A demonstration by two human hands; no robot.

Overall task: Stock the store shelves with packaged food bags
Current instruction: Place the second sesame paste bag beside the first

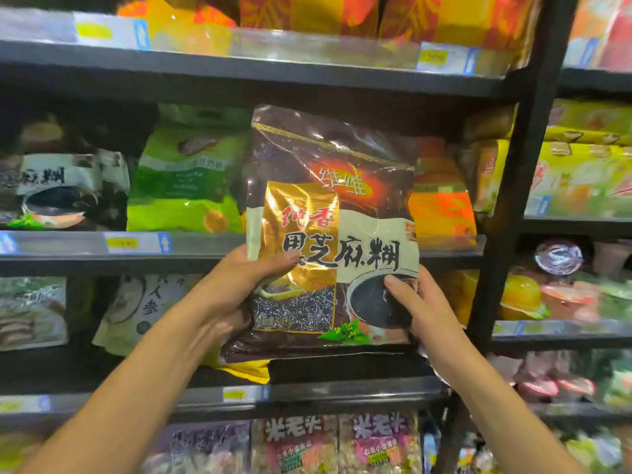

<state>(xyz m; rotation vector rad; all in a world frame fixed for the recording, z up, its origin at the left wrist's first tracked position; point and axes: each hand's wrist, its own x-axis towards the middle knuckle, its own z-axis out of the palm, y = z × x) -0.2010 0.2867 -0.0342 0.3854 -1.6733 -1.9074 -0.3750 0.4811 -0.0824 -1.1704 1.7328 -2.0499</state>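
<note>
A large dark brown and gold food bag [342, 206] with black characters on a pale band is held upright in front of the middle shelf [205, 258]. My left hand [239, 285] grips its lower left edge, thumb across the front. My right hand [420, 302] holds its lower right corner, thumb on the printed black bowl. The bag's top reaches up to the shelf opening, between a green bag [188, 179] on the left and an orange bag [441, 200] on the right.
A matching dark bag [65, 186] lies at the far left of the middle shelf. Yellow and red bags [307, 15] fill the top shelf. A black upright post [513, 200] divides off the right bay. Pale bags [143, 309] sit one shelf below.
</note>
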